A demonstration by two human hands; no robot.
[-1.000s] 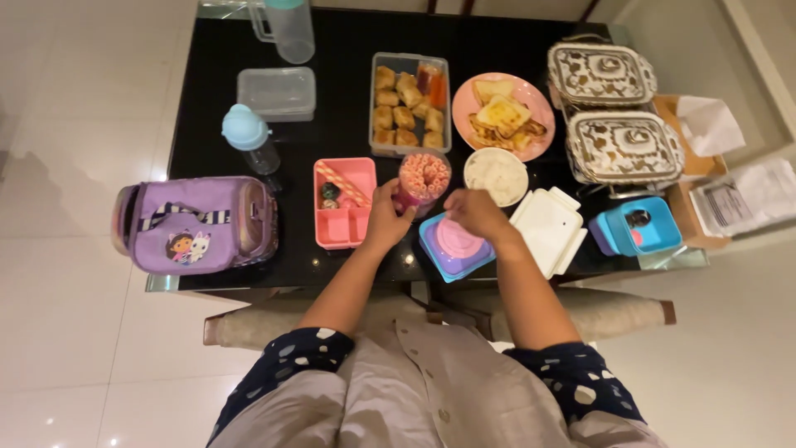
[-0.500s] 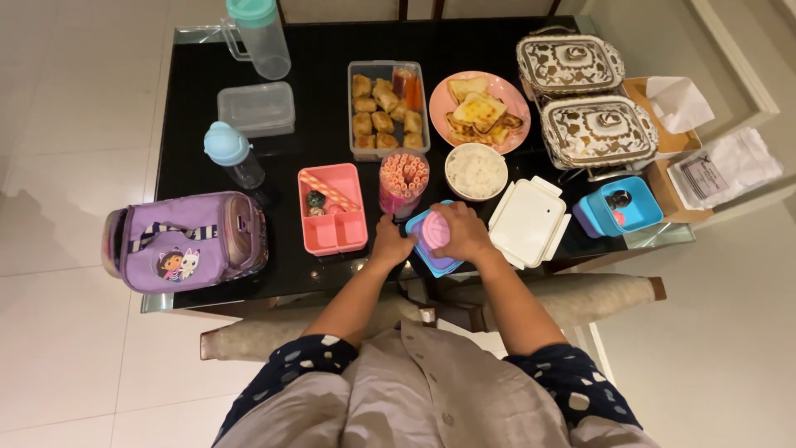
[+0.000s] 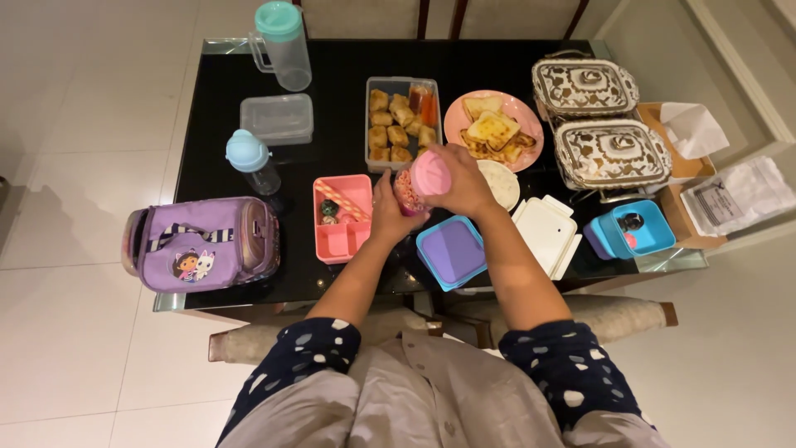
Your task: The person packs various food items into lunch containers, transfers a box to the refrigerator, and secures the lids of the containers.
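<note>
The person's right hand (image 3: 461, 181) held a round pink lid (image 3: 431, 172) over the top of a clear jar of pink wafer sticks (image 3: 407, 192). The left hand (image 3: 388, 211) was wrapped around the jar's side. The jar stood near the middle of the black table (image 3: 332, 66), between the pink lunch tray (image 3: 340, 217) on its left and the white bowl (image 3: 503, 182) on its right.

Just near of the jar lay a blue box with a purple top (image 3: 451, 251), close to the table's near edge. The far left part of the table had the most open room.

The hands hid most of the jar and part of the bowl.

A purple lunch bag with a cartoon picture (image 3: 201, 244) sat at the near left corner. A white lid (image 3: 547, 234) lay right of the blue box. Two patterned covered dishes (image 3: 601, 124) stood at the far right.
</note>
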